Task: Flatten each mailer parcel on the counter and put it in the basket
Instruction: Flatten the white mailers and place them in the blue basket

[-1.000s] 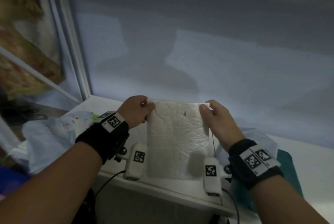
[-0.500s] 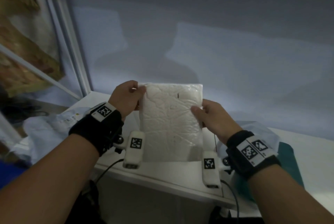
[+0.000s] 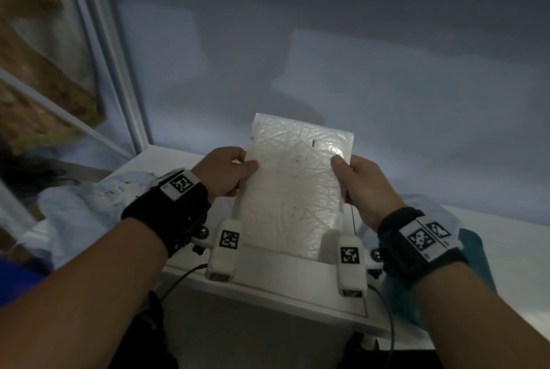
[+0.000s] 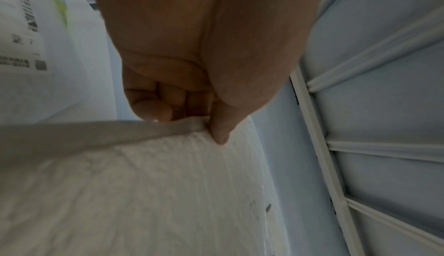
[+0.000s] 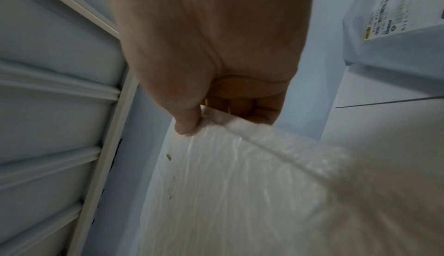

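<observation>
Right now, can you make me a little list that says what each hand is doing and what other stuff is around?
held thing: white bubble mailer, upright above the counter
left hand: pinches the mailer's left edge
right hand: pinches the mailer's right edge
left of the hands: pale mailer with printed label
right of the hands: another pale labelled mailer, on something teal
basket: not seen

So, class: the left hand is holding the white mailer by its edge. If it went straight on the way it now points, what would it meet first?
Probably the pale wall panel behind the counter. The left hand pinches the white mailer and points forward and up; nothing shows between it and the panel, though depth is unclear.
</observation>
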`<move>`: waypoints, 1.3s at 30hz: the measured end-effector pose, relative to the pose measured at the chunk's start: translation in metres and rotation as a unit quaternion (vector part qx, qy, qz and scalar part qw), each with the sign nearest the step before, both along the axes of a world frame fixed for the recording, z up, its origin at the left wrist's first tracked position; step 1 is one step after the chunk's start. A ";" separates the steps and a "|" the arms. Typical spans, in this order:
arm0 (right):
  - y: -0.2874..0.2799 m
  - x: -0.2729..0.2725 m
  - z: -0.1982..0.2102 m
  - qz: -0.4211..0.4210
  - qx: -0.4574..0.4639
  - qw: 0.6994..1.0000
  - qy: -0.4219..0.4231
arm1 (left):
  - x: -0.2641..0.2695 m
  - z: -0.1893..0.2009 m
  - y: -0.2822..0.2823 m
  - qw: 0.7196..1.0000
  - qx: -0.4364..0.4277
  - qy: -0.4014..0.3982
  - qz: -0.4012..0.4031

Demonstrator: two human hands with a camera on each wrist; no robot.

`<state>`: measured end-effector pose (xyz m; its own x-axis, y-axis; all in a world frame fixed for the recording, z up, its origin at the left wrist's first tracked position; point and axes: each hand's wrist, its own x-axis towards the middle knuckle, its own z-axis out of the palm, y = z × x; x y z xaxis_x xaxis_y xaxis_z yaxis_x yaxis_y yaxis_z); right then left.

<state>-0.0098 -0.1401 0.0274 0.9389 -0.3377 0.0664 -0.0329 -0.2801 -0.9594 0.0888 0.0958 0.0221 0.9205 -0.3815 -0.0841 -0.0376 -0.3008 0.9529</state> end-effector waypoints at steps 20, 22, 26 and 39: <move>0.012 0.007 -0.008 -0.089 0.139 0.982 0.087 | -0.016 -0.008 -0.021 0.996 0.041 -0.024 0.072; 0.018 0.007 -0.011 -0.095 0.124 0.982 0.109 | -0.017 -0.012 -0.025 0.994 0.064 -0.035 0.084; 0.020 0.008 -0.020 -0.103 0.055 0.988 0.098 | -0.018 -0.018 -0.028 0.992 0.090 -0.023 0.080; 0.007 -0.003 -0.014 0.023 0.087 0.976 0.197 | -0.007 -0.038 -0.024 0.985 0.135 -0.041 0.097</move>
<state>-0.0132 -0.1328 0.0136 0.8949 -0.2678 -0.3569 -0.3996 -0.1248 -0.9082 0.0820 0.0720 -0.0156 0.9821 -0.1707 -0.0799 -0.0282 -0.5524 0.8331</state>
